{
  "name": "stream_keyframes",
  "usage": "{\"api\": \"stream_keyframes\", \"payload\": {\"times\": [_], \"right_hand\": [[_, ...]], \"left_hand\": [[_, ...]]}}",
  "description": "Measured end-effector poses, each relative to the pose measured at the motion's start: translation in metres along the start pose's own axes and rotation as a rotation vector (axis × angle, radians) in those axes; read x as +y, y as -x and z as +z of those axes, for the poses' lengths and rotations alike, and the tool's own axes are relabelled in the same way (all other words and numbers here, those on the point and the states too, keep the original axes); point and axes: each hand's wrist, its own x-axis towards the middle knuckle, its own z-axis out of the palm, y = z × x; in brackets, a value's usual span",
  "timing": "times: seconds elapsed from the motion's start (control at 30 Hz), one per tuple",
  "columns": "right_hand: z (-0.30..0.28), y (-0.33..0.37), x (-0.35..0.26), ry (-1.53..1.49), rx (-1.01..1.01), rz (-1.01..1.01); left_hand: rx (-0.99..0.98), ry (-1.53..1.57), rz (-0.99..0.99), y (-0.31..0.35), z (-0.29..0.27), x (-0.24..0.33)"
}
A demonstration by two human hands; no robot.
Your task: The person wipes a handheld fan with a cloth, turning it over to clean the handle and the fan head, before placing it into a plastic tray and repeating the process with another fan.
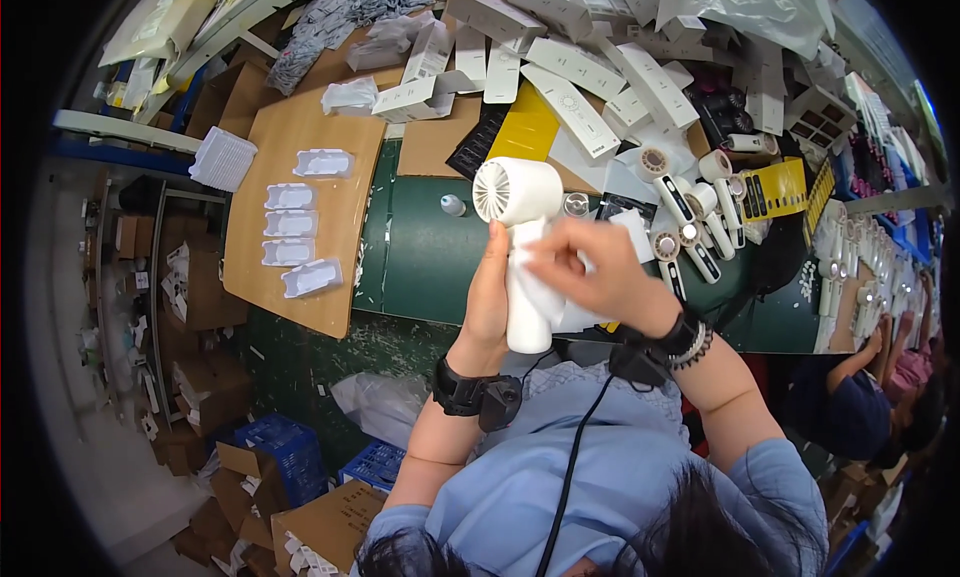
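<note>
My left hand (488,299) grips a white handheld fan (530,189) by its handle, upright in front of my chest. The round head with its ribbed grille faces toward the upper left. Across the handle, my right hand (598,277) pinches a thin white cloth or tissue (538,289) against it, slightly smeared by motion. Just beyond on the green table lies a small bottle (453,206). To the right of the fan is a small round clear part (577,205).
Several white trays (290,224) sit in a column on the wooden board (350,177) at left. White boxes (572,112) are piled at the back. More handheld fans (700,247) lie at right. Blue crates (285,452) and cartons stand on the floor; people (850,397) sit at far right.
</note>
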Motion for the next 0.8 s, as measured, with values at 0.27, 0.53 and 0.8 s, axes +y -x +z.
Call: {"api": "stream_keyframes", "payload": {"times": [0.27,0.53,0.8], "right_hand": [[0.009,0.024,-0.011,0.094,-0.101,-0.279],[0.017,0.007,0.004,0.109,0.139,-0.122],[0.017,0.051,-0.002,-0.102,-0.21,-0.262]], "left_hand": [[0.012,-0.132,0.096,-0.001,-0.004,-0.006],[0.049,-0.135,0.087,-0.01,-0.024,-0.013],[0.031,0.034,0.19,-0.006,-0.013,-0.005]]}}
